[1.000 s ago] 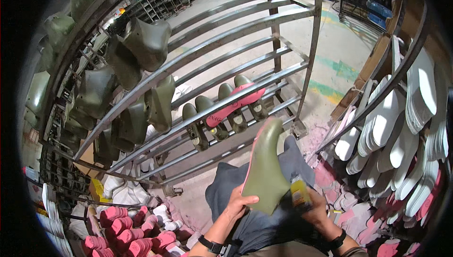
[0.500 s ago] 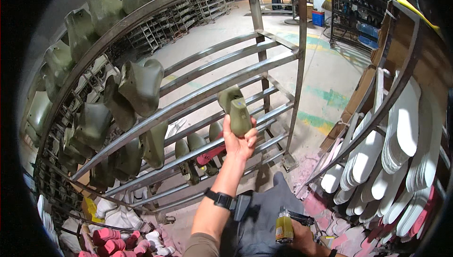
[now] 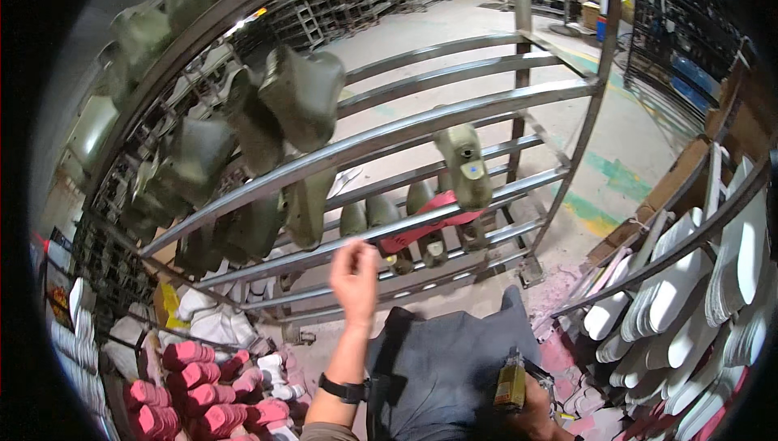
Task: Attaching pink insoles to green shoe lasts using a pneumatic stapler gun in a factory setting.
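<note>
We see our left hand (image 3: pixel 354 283) raised in front of the metal rack (image 3: pixel 519 103), just before its lower front rail. The hand is somewhat blurred; its fingers are loosely curled, let go, and we can make out nothing in them. A black band (image 3: pixel 344 391) circles the wrist. Our right hand (image 3: pixel 536 410) grasps a yellow hand tool (image 3: pixel 510 384), low over the grey cloth (image 3: pixel 454 352) on our lap.

Well apart from both hands, an olive green foot form (image 3: pixel 470 170) rests on the rack's rails toward its right end, with a dark hole and a small blue spot facing us. Below it, near the rack's lower edge, we see a pink sole (image 3: pixel 433 222) lying slantwise against a row of similar forms. Larger green forms (image 3: pixel 304 97) crowd the rack's left end.

To our right, white insoles (image 3: pixel 681 271) hang in stacks on a second rack; at our lower left, bundles of pink insoles (image 3: pixel 188 353) stand packed close together.
</note>
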Demonstrator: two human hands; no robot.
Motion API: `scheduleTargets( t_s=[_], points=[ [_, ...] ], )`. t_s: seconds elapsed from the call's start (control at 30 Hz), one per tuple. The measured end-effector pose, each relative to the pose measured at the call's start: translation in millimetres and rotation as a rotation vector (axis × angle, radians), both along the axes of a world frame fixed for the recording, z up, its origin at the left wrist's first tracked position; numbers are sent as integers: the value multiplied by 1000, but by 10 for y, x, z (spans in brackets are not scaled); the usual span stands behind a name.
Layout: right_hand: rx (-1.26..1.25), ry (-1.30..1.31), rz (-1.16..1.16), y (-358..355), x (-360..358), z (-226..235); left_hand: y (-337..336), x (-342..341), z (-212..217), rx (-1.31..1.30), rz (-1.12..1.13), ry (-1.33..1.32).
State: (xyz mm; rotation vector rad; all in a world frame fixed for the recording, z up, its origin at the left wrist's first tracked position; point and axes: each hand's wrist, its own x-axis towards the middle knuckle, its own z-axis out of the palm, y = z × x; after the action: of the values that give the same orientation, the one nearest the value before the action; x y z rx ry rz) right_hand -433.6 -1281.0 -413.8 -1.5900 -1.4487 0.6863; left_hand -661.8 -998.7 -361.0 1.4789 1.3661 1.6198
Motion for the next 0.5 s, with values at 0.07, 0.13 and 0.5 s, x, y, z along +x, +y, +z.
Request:
scheduleTargets(
  t_s=[0.07, 0.13, 0.5],
  points=[
    [10, -76, -15, -36, 25, -122, 116, -308, 218, 297, 341, 321],
    [-4, -139, -25, -115, 48, -311, 425, -619, 120, 307, 520, 345],
    [-57, -87, -96, -121, 14, -370, 345, -816, 457, -42, 228, 242]
  ],
)
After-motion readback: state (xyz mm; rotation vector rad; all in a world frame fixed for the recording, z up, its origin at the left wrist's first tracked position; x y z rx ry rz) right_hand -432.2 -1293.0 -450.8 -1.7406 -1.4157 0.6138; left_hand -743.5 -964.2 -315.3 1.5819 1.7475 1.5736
